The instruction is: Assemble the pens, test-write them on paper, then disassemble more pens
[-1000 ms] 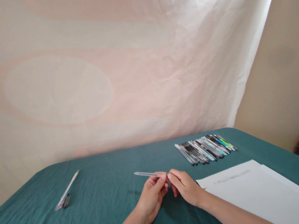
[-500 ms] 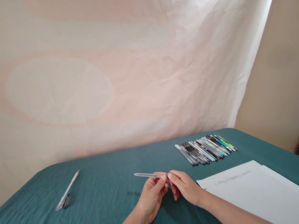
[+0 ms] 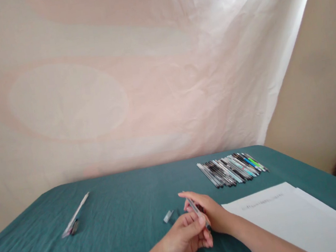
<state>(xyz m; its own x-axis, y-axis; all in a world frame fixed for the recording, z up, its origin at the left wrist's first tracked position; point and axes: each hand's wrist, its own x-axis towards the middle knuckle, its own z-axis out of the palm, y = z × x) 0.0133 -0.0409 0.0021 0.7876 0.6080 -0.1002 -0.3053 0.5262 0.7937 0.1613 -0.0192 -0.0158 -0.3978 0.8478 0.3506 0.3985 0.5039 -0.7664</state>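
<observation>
A clear pen [image 3: 192,205] with a dark lower end slants in front of my fingers, its cap off. My left hand [image 3: 184,236] is closed on it, the thumb pressing near the dark end. Just behind the pen is my right hand [image 3: 213,210], its index finger stretched leftward and the other fingers loosely bent, partly hidden by the pen and my left hand. I cannot tell whether the right fingers touch the pen. A small clear pen cap [image 3: 168,216] lies on the green cloth left of my hands.
A tight row of several pens [image 3: 231,170] lies at the back right. White paper sheets [image 3: 290,221], the top one with a line of writing, lie under and beside my right forearm. A white pen [image 3: 76,215] with small dark pieces [image 3: 74,226] sits on the left of the green-covered table [image 3: 120,213].
The pen has swung from pointing left to slanting down to the right. A cap now lies on the cloth. My left hand has moved right and nearer; the right fingers have loosened and extended leftward.
</observation>
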